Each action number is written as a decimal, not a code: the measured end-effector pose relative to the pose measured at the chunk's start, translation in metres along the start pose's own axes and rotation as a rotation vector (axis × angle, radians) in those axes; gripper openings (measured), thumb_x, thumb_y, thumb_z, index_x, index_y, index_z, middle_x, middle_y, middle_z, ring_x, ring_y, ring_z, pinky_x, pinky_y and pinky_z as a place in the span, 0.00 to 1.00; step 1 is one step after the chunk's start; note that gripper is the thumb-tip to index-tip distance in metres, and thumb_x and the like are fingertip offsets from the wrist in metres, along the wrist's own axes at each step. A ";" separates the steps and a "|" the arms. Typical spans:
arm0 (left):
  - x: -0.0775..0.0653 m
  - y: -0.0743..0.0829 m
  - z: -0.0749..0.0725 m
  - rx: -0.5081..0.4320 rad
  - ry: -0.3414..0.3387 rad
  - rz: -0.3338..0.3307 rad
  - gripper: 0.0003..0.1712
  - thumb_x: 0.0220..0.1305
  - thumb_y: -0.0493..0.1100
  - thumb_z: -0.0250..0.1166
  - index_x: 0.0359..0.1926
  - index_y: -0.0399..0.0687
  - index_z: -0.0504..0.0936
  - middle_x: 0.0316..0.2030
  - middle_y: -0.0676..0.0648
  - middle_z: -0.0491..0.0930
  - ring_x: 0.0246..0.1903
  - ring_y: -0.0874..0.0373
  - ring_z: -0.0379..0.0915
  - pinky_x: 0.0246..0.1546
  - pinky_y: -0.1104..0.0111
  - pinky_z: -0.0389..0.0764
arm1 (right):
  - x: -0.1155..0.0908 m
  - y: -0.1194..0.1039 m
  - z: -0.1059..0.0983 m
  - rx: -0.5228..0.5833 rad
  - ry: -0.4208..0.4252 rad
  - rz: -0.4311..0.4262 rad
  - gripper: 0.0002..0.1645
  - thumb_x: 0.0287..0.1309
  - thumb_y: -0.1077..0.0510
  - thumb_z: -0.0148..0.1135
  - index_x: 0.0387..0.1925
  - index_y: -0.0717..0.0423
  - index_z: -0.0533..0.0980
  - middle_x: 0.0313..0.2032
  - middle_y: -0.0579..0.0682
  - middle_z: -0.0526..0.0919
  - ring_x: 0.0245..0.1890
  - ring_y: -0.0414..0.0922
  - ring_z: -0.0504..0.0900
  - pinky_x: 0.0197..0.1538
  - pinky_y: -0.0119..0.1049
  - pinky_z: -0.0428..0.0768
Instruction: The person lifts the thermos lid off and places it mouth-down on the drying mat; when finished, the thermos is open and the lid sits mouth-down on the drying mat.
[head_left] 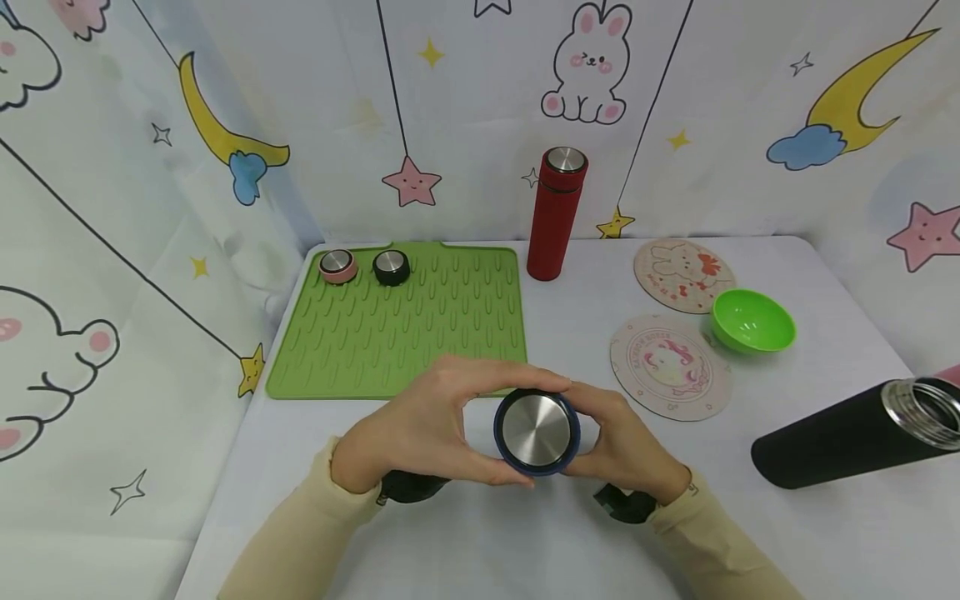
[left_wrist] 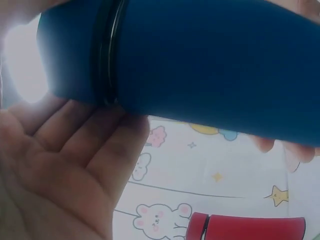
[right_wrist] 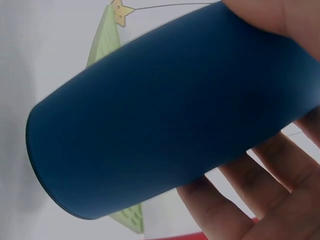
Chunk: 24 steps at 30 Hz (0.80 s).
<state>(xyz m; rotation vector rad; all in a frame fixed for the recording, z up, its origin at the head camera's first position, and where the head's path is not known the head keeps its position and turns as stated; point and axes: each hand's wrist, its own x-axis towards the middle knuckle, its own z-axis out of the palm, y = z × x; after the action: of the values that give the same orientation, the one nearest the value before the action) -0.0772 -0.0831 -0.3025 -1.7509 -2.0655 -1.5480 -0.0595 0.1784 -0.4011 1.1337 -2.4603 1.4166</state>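
A blue thermos bottle (right_wrist: 150, 115) with a steel-topped lid (head_left: 537, 430) is between both hands, its lid toward the head camera. My left hand (head_left: 427, 417) grips it around the lid, fingers on one side and thumb on the other. Below the seam, my right hand (head_left: 622, 442) holds the body. In the left wrist view, the lid (left_wrist: 72, 50) appears set on the body (left_wrist: 215, 65), with a dark ring at the joint. From the right wrist view, the bottle's base is free of the fingers (right_wrist: 210, 200). Whether the base touches the table cannot be told.
A green drying mat (head_left: 405, 333) bears a pink lid (head_left: 338, 267) and a black lid (head_left: 392, 267). Behind stands a red thermos (head_left: 555, 217). To the right are two round coasters (head_left: 663, 404) (head_left: 667, 283), a green bowl (head_left: 752, 321) and a lidless black thermos (head_left: 840, 437).
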 end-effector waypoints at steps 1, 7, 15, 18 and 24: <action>0.000 0.000 0.001 -0.001 0.018 -0.007 0.45 0.44 0.41 0.87 0.64 0.35 0.78 0.58 0.38 0.85 0.59 0.56 0.83 0.64 0.65 0.83 | 0.000 0.000 0.000 -0.008 0.010 0.002 0.47 0.41 0.58 0.88 0.66 0.50 0.76 0.60 0.48 0.85 0.63 0.41 0.82 0.67 0.34 0.82; 0.000 0.000 0.004 0.032 0.153 -0.057 0.45 0.41 0.39 0.88 0.63 0.35 0.80 0.58 0.40 0.86 0.59 0.55 0.84 0.64 0.63 0.83 | 0.002 0.000 0.004 -0.038 0.099 0.025 0.48 0.37 0.65 0.87 0.64 0.52 0.78 0.57 0.50 0.87 0.60 0.40 0.84 0.62 0.30 0.83; 0.000 0.003 0.007 0.038 0.260 -0.110 0.45 0.39 0.36 0.88 0.63 0.37 0.80 0.57 0.41 0.86 0.56 0.55 0.85 0.60 0.63 0.86 | 0.004 -0.001 0.008 -0.069 0.160 0.061 0.47 0.36 0.66 0.87 0.63 0.52 0.78 0.55 0.49 0.87 0.57 0.41 0.85 0.61 0.28 0.83; -0.001 0.004 0.007 0.030 0.277 -0.117 0.46 0.39 0.35 0.88 0.63 0.37 0.80 0.58 0.41 0.86 0.55 0.55 0.85 0.59 0.63 0.86 | 0.004 -0.001 0.009 -0.072 0.163 0.068 0.47 0.36 0.66 0.87 0.63 0.53 0.78 0.55 0.50 0.87 0.57 0.41 0.86 0.60 0.28 0.84; -0.001 0.008 0.004 -0.062 0.317 -0.144 0.46 0.39 0.32 0.86 0.64 0.36 0.79 0.59 0.39 0.85 0.55 0.55 0.85 0.59 0.61 0.86 | 0.004 -0.004 0.008 -0.070 0.154 0.104 0.48 0.36 0.65 0.88 0.64 0.54 0.77 0.58 0.51 0.86 0.61 0.44 0.84 0.61 0.35 0.85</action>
<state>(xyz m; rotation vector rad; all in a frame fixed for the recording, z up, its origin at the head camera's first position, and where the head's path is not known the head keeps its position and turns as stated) -0.0686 -0.0823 -0.3003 -1.2917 -2.0396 -1.8084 -0.0570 0.1688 -0.4011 0.8606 -2.4713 1.3747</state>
